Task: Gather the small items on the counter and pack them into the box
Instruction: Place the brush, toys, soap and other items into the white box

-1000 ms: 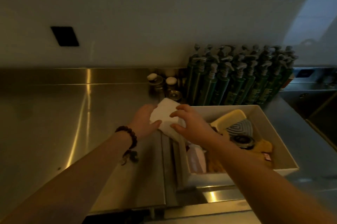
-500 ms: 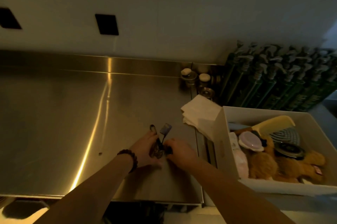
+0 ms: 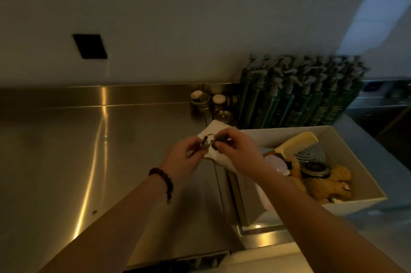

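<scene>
Both hands hold a small metal key ring bunch (image 3: 209, 140) in the air above the steel counter (image 3: 66, 150). My left hand (image 3: 184, 157) pinches its left end, my right hand (image 3: 238, 150) grips its dark right end. Behind it a folded white cloth (image 3: 216, 129) lies against the corner of the white box (image 3: 355, 155). The box stands at the right and holds a yellow comb (image 3: 295, 142), a striped grey item (image 3: 311, 152), a round black tin (image 3: 314, 169), brown plush pieces (image 3: 333, 186) and a pale round lid (image 3: 275, 162).
Several green pump bottles (image 3: 300, 95) stand in rows behind the box. Small jars with pale lids (image 3: 201, 98) sit by the backsplash. A black wall plate (image 3: 90, 46) is on the wall. A sink area (image 3: 389, 117) lies at far right.
Both hands picked the key ring bunch up off the counter and raised it toward the cloth and box. One second ago they were on the white cloth.
</scene>
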`<act>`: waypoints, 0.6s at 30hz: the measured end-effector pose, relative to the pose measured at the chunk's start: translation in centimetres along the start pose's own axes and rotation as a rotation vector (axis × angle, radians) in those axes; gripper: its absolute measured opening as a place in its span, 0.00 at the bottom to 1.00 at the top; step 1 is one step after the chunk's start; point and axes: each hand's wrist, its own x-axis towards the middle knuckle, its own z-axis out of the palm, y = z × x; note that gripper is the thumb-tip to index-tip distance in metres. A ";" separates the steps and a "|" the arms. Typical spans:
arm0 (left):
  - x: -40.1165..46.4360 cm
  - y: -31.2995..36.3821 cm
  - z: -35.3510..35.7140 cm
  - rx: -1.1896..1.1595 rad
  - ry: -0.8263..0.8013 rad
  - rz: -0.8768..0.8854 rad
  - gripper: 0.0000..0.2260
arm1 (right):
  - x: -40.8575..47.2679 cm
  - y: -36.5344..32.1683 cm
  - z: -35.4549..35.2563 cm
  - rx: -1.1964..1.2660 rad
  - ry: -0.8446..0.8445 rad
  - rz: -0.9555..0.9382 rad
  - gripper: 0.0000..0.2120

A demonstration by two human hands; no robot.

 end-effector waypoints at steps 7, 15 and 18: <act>5.0 7.0 5.0 0.033 -0.089 0.270 0.02 | -2.7 2.6 -10.5 0.112 0.218 0.083 0.08; 5.7 6.6 13.0 0.312 -0.200 0.205 0.04 | -6.5 10.0 -14.9 -0.247 0.065 0.301 0.14; 5.3 5.7 14.0 0.296 -0.192 0.134 0.06 | -6.9 11.6 -15.3 -0.241 0.005 0.306 0.15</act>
